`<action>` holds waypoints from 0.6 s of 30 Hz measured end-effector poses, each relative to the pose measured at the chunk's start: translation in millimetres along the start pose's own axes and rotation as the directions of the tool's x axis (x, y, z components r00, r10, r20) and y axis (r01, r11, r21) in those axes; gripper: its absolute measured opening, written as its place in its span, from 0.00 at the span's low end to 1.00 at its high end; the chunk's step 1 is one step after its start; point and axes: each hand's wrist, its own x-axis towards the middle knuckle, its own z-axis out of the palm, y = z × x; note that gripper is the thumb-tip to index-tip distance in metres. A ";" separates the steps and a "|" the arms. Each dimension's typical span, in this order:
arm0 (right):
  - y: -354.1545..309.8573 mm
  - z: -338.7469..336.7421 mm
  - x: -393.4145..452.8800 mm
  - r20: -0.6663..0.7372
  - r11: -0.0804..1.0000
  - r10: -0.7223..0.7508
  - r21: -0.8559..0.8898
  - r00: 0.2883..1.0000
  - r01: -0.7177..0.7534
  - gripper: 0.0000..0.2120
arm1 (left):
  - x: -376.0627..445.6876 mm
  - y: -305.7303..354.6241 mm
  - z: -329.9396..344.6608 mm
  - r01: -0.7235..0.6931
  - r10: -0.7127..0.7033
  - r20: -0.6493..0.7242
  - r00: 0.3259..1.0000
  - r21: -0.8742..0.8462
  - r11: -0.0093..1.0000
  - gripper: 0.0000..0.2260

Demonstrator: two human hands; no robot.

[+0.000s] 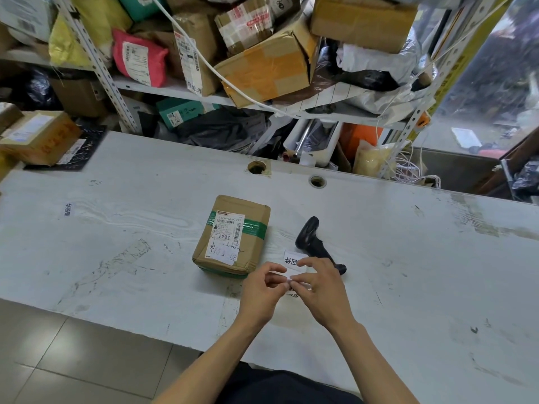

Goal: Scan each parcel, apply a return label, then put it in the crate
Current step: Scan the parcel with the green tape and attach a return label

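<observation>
A small brown cardboard parcel (pixel 233 234) with green tape and a white shipping label lies on the white table (pixel 116 223). A black handheld scanner (pixel 313 243) lies on its side just right of the parcel. In front of both, my left hand (pixel 261 290) and my right hand (pixel 319 284) pinch a strip of white return labels (pixel 293 262) with black printed characters between their fingertips. The hands hide most of the strip.
Metal shelves (pixel 186 91) behind the table are crammed with boxes and mailer bags. A cardboard box (pixel 38 135) sits at the table's far left. Two cable holes (pixel 256 167) lie in the tabletop. A small sticker (pixel 68 209) is stuck at the left.
</observation>
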 end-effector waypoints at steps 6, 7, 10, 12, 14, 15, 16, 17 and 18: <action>1.3 4.1 2.8 0.009 0.991 0.096 0.095 0.995 -0.096 0.05 | 0.3 1.3 -1.6 -0.035 0.034 0.017 0.999 0.066 0.997 0.13; 0.7 4.1 3.3 0.016 0.989 0.110 0.103 0.994 -0.111 0.05 | -0.1 1.6 -2.0 -0.041 0.039 0.022 0.999 0.080 0.996 0.13; -1.4 4.9 3.6 0.021 0.987 0.118 0.110 0.993 -0.120 0.04 | 0.1 1.0 -4.4 -0.044 0.039 0.044 0.998 0.096 0.994 0.14; -2.3 5.3 4.3 0.014 0.988 0.115 0.100 0.993 -0.115 0.04 | 0.8 0.6 -5.5 -0.036 0.031 0.058 0.998 0.094 0.995 0.14; -4.3 5.5 5.3 0.005 0.995 0.089 0.044 0.996 -0.089 0.05 | 1.0 1.5 -5.3 -0.016 0.012 0.056 0.998 0.064 0.998 0.13; -5.6 5.5 5.9 0.005 0.997 0.078 0.027 0.997 -0.078 0.05 | 1.0 2.2 -5.1 -0.002 0.001 0.046 0.999 0.036 0.999 0.13; -6.8 5.2 6.4 0.007 0.997 0.069 0.021 0.998 -0.069 0.05 | 1.3 3.2 -5.1 0.013 -0.013 0.034 0.999 -0.003 1.000 0.12; -8.0 4.5 6.8 0.007 0.998 0.057 0.021 0.998 -0.057 0.05 | 1.6 4.4 -5.3 0.028 -0.027 0.022 0.999 -0.043 0.999 0.12; -8.8 3.6 7.1 0.008 0.999 0.042 0.024 0.999 -0.042 0.04 | 2.2 5.7 -5.7 0.039 -0.039 0.012 0.999 -0.070 0.997 0.11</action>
